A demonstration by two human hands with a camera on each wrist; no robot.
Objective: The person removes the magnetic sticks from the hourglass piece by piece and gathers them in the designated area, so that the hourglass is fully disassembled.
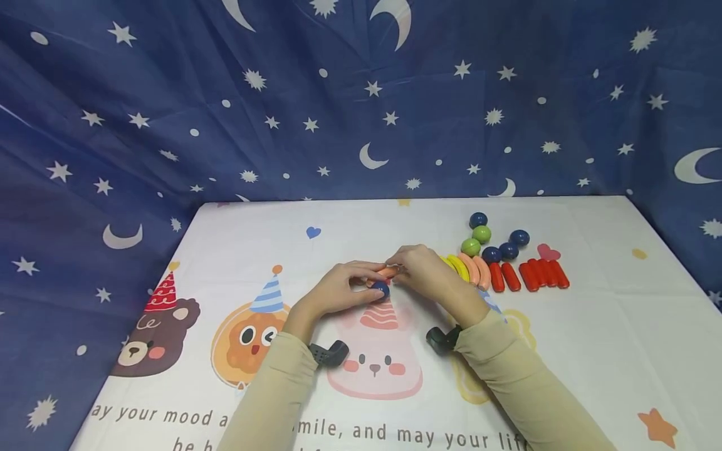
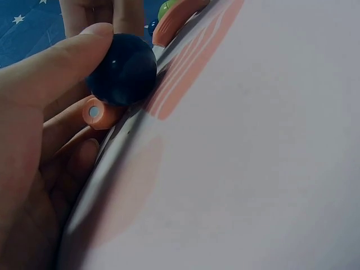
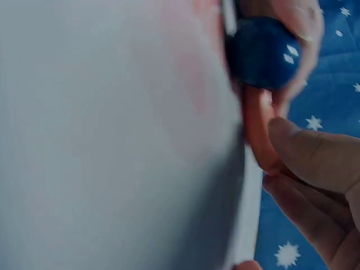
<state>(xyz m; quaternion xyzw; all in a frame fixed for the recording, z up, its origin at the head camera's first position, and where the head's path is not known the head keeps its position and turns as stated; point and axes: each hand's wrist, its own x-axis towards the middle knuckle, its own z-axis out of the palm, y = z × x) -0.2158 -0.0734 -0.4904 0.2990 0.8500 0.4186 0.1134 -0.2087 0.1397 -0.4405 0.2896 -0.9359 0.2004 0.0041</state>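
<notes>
My left hand (image 1: 341, 287) pinches a dark blue ball (image 2: 124, 70) just above the white tabletop, its thumb lying on the ball. Below the ball, the end of an orange curved rod (image 2: 94, 112) shows a small metallic disc and lies against the left fingers. My right hand (image 1: 422, 270) grips an orange curved rod (image 3: 261, 132) between thumb and fingers, close under the ball in the right wrist view. Whether ball and rod touch is hard to tell. Another orange curved piece (image 2: 177, 22) appears at the top of the left wrist view.
Right of the hands lie yellow curved rods (image 1: 459, 268), peach curved rods (image 1: 482, 274) and several red rods (image 1: 546, 274). Behind them are green balls (image 1: 481, 235) and several blue balls (image 1: 509, 251). A blue star-patterned curtain (image 1: 338, 125) hangs along the table's back edge.
</notes>
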